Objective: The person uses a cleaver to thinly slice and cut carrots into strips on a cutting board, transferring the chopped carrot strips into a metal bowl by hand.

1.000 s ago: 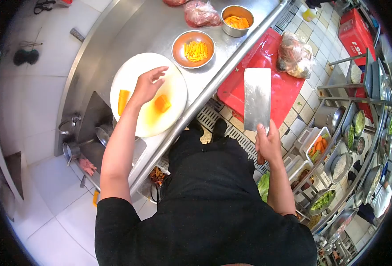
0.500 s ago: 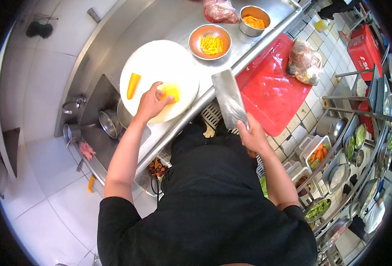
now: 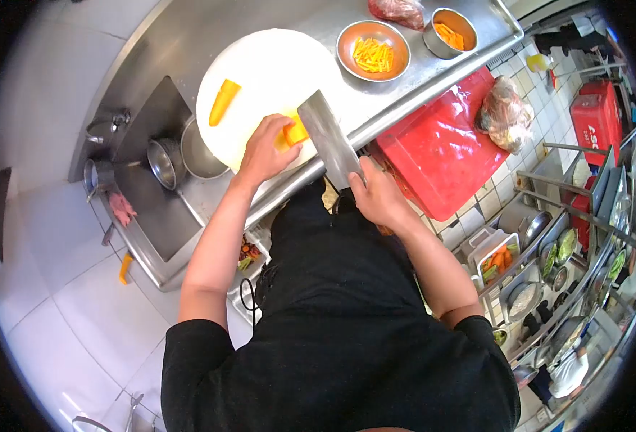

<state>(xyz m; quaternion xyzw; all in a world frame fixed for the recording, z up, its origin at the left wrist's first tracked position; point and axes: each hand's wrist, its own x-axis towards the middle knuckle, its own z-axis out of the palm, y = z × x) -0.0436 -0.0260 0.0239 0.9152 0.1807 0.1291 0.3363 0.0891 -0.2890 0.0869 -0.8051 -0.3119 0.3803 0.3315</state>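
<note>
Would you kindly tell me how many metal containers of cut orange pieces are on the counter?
2: a wide bowl just right of the round white board, and a deeper pot farther right, near the end of the counter.

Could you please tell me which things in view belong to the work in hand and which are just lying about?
In use:
- cleaver, in the right hand
- orange block, at the left hand
- white board

Apparently just lying about:
- bagged item
- pink item
- metal pan
</note>
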